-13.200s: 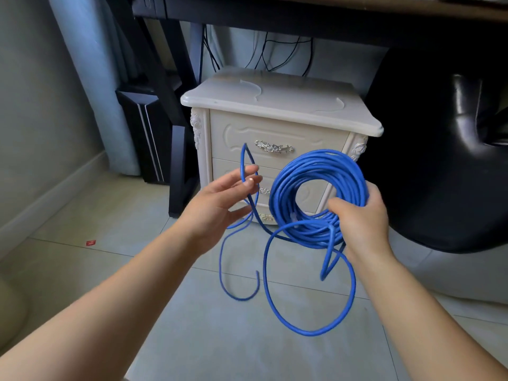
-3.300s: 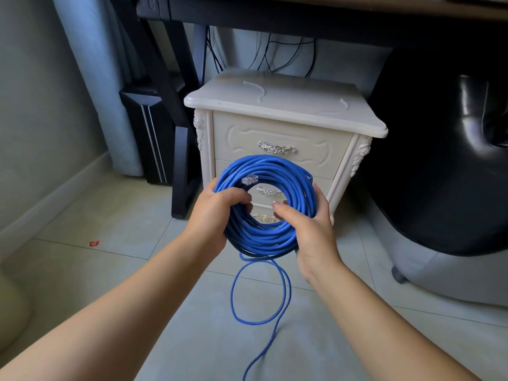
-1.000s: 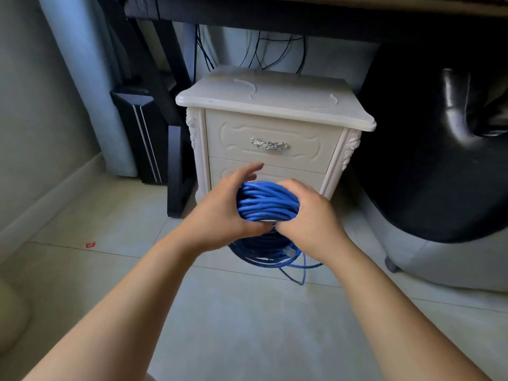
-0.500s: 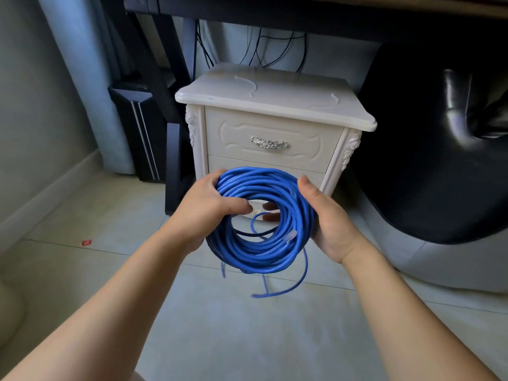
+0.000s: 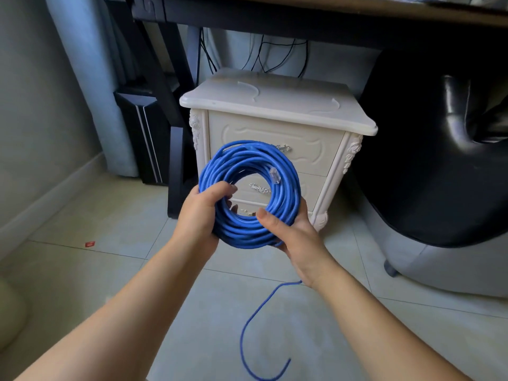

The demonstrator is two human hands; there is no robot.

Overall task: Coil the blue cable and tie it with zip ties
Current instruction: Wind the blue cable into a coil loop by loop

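The blue cable (image 5: 248,166) is wound into a thick round coil, held upright in front of the cabinet. My left hand (image 5: 202,215) grips the coil's lower left side, fingers curled through the middle. My right hand (image 5: 291,232) grips the lower right side, thumb over the strands. A clear plug (image 5: 275,175) lies on the coil's upper right. One loose tail (image 5: 248,325) hangs below my right wrist and curls above the floor. No zip ties are in sight.
A white bedside cabinet (image 5: 275,100) with two drawers stands right behind the coil, under a dark desk (image 5: 302,20). A black chair (image 5: 439,160) fills the right. A dark computer case (image 5: 143,133) is at the left. The floor (image 5: 96,270) is pale tile.
The coil has been turned upright and raised, and both hands have shifted to its lower edge. The loose tail now hangs lower, down past my right wrist.
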